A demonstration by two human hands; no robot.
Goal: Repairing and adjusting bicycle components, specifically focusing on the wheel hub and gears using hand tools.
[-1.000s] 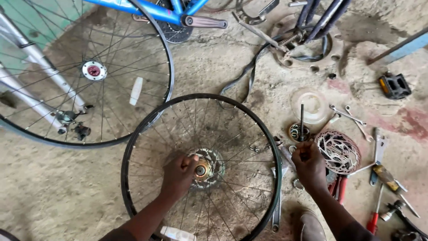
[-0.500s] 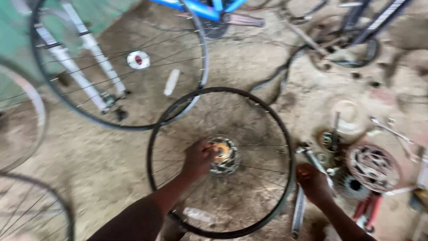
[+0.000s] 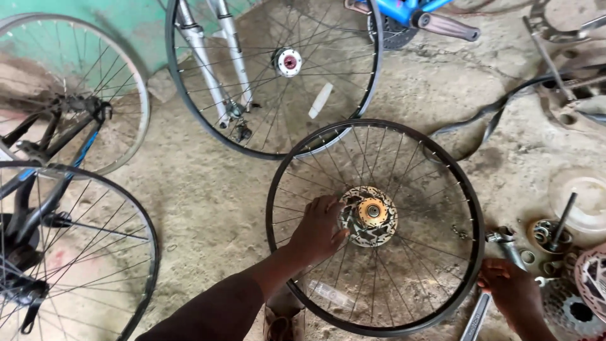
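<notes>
- Dusty concrete floor (image 3: 208, 189) carries the bare wheel (image 3: 375, 227) flat, now central in view; the camera has swung left.
- Left hand (image 3: 319, 230) stays on the spokes beside the hub (image 3: 369, 215), fingers loosely curled.
- Right hand (image 3: 514, 290) has left the parts, now closed on a flat tool (image 3: 475, 316) at the rim.

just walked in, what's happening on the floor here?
A person is working on a bare bicycle wheel lying flat on the concrete floor. The left hand rests on the spokes beside the hub and brake disc. The right hand is at the wheel's right rim, by a metal tool and scattered small parts. Other wheels and bike frames lie around.
</notes>
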